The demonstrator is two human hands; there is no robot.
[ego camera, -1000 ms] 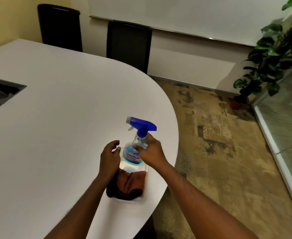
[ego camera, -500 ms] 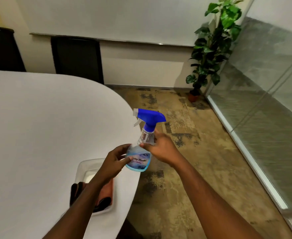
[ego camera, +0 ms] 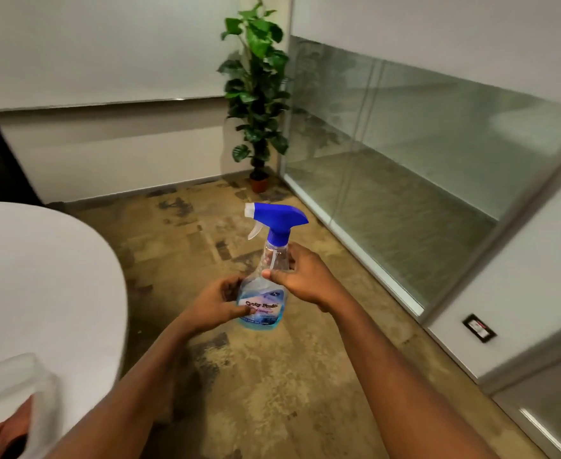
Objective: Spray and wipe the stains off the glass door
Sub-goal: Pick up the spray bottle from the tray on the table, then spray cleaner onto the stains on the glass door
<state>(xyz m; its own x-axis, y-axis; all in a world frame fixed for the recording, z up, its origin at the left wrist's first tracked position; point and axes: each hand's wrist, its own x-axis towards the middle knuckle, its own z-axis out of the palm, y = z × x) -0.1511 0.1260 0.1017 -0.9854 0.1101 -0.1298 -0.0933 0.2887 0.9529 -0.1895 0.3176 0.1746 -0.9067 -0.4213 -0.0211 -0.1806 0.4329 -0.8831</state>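
Carpeted floor (ego camera: 272, 376) | spray bottle (ego camera: 267, 286) upright, nozzle left | both hands' grip clamped

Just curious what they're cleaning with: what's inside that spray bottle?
The spray bottle holds pale blue liquid in its lower half, with a thin tube running down from the blue trigger top. The label and both hands hide part of the liquid.

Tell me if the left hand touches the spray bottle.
Touching. The head view shows the left hand with its fingers pressed against the spray bottle at its label, no gap.
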